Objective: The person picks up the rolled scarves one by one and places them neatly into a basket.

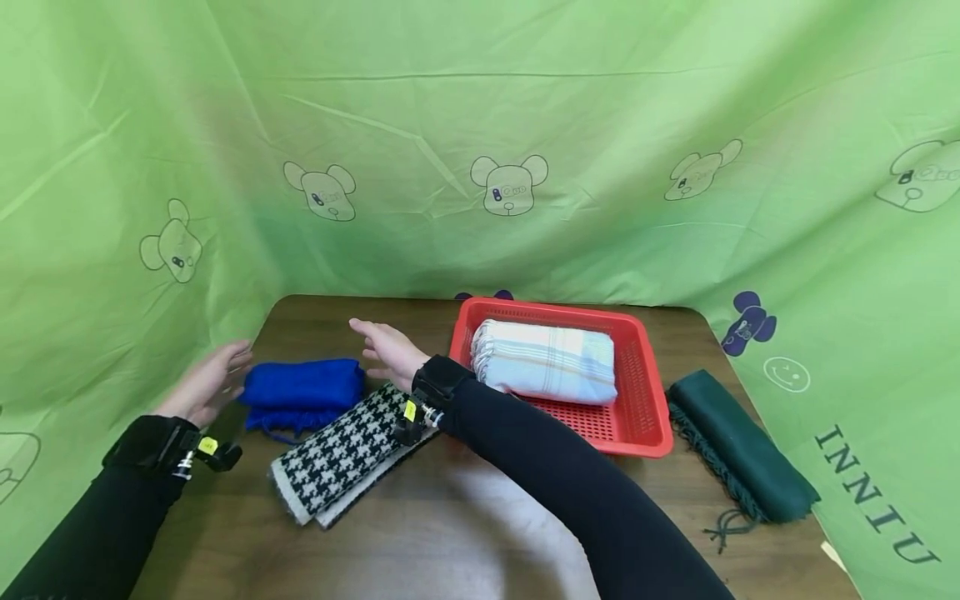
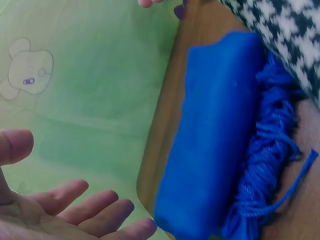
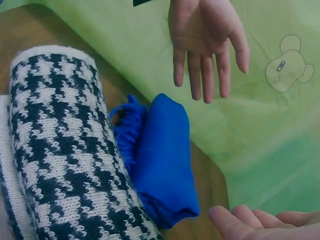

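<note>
A folded blue scarf (image 1: 303,385) with cord-like fringe lies on the table between my two hands. My left hand (image 1: 212,385) is held just off its left end, fingers extended and nothing in the palm. On the other side my right hand (image 1: 392,354) hovers beyond its right end, fingers straight and thumb raised, also holding nothing. A folded black-and-white houndstooth scarf (image 1: 352,446) lies slantwise below my right wrist, its upper end close against the blue one. In the left wrist view the blue scarf (image 2: 215,135) shows its twisted fringe along one side.
A red plastic basket (image 1: 643,392) stands right of centre, with a folded white and pale-blue plaid scarf (image 1: 547,358) inside. At the table's right edge lies a dark green fringed scarf (image 1: 738,446). A green printed cloth (image 1: 420,242) hangs behind the wooden table (image 1: 360,558).
</note>
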Motion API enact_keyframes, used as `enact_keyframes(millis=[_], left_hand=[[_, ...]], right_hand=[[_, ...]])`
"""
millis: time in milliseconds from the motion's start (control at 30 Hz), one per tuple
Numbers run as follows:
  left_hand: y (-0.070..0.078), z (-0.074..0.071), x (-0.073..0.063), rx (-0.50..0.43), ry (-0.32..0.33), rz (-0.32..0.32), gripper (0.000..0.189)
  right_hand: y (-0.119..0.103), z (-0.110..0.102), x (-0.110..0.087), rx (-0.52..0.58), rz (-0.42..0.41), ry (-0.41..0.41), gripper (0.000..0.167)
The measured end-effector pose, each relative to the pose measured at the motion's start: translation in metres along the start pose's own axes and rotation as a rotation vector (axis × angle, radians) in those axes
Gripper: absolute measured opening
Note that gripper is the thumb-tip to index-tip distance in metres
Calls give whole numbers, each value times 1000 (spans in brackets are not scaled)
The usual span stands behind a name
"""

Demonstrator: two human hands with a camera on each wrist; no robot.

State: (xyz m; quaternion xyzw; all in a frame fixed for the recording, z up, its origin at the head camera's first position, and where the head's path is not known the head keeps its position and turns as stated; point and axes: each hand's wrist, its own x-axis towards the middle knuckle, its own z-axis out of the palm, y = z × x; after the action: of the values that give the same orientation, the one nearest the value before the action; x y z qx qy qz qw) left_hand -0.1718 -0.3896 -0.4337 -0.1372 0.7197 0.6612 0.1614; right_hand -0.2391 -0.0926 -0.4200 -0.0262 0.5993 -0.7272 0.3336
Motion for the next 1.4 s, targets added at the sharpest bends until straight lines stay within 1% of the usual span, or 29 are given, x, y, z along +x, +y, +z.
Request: enact_keyframes(millis=[200,333,533,667,800,1133,1267,1400], left_hand=[[-11,-6,2,42,27,-33,81],[-18,-9,4,60,27,-51,82],[-28,-11,7,35,43,-93,82],[-33,-10,8,40,49,-111,83],[-36,-9,9,48,38,-111,83],[-38,-5,14,24,59,-134,78],[-39,-4,16,11,90,-158,81],[-42,-4,18,9,134,-181,83]], right_hand=[[5,-1,4,5,-8,13,79],[9,-1,6,15,-9,34,80],[19,0,10,28,-11,35,83],[27,1,12,38,-7,42,84],[34,1,14,55,-1,35,84],[42,-1,22,74,32,42,86],[43,1,25,71,42,46,82],[43,4,26,35,51,56,80]])
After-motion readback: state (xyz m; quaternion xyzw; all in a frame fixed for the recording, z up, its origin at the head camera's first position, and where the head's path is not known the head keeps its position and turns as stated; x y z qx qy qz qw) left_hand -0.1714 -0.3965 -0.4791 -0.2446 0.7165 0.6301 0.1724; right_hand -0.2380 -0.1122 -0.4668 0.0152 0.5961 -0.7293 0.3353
